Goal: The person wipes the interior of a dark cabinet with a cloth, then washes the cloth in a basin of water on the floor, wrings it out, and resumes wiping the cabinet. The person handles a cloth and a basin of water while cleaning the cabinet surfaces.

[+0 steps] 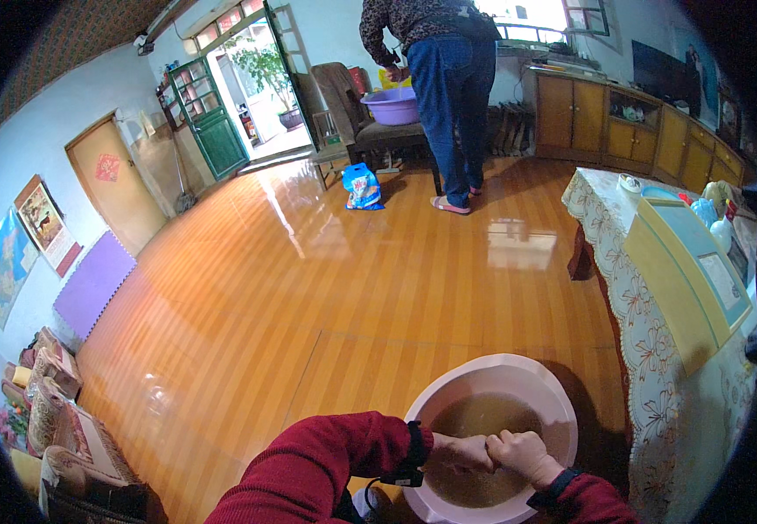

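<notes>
A pale pink plastic basin [555, 406] with murky brownish water [477, 419] stands on the floor in front of me. Above the water, my left hand [463, 453] reaches in from the left in a dark red knitted sleeve. My right hand [519, 452] comes from the right and meets it, the two touching near the basin's middle. The fingers of both hands are curled in tightly. Whether something small is gripped between them is hidden. A dark band with a small device [411, 478] sits at my left wrist.
A cloth-covered table [640, 314] bearing a framed panel [699, 275] flanks the basin on the right. Further off, a person [454, 98] bends by a purple basin [391, 108] on a brown chair [336, 98]. A blue detergent bag [362, 188] stands on the floor. Sofas [71, 426] line the left.
</notes>
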A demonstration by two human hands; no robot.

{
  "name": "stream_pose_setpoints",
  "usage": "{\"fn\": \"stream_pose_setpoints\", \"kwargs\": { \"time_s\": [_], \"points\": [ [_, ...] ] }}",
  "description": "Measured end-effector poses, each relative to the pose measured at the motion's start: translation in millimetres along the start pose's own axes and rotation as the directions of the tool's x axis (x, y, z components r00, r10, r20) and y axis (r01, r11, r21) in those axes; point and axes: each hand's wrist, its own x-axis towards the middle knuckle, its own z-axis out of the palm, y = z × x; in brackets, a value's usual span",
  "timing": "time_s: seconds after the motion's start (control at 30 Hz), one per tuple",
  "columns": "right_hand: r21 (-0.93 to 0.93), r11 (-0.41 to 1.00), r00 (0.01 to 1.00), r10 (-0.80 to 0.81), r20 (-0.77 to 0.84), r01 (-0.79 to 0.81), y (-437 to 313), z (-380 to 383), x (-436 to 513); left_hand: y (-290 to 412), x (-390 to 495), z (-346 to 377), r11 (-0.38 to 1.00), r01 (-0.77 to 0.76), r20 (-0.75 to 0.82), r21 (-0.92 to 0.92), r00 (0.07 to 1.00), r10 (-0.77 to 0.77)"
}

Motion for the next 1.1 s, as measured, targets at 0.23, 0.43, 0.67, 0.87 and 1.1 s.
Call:
{"fn": "stream_pose_setpoints", "kwargs": {
  "time_s": [0.23,0.43,0.67,0.87,1.1],
  "points": [
    [-0.086,0.988,0.985,0.139,0.102,-0.131,-2.3,37.5,-0.1,-40.4,33.8,-14.8,0.813,-0.377,-0.15,0.443,0.863,0.482],
    [0.029,0.958,0.941,0.276,0.197,-0.287,-2.0,61.8,-3.3,-42.1,41.1,-19.8,0.794,-0.215,-0.156,0.568,0.92,0.36],
    [0.069,0.912,0.747,0.287,0.6,-0.405,2.7,66.6,-9.5,-11.4,23.8,10.7,0.896,0.01,-0.257,0.444,0.959,0.117],
    [0.293,0.814,0.807,0.32,0.496,-0.502,26.3,34.6,-12.0,19.1,14.1,-10.0,0.998,-0.014,-0.118,0.068,0.993,0.022],
    [0.692,0.374,0.783,0.375,0.496,-0.618,48.9,8.9,-17.7,28.6,-3.4,-34.0,0.96,0.108,0.013,-0.26,0.994,-0.108]
  ]
}}
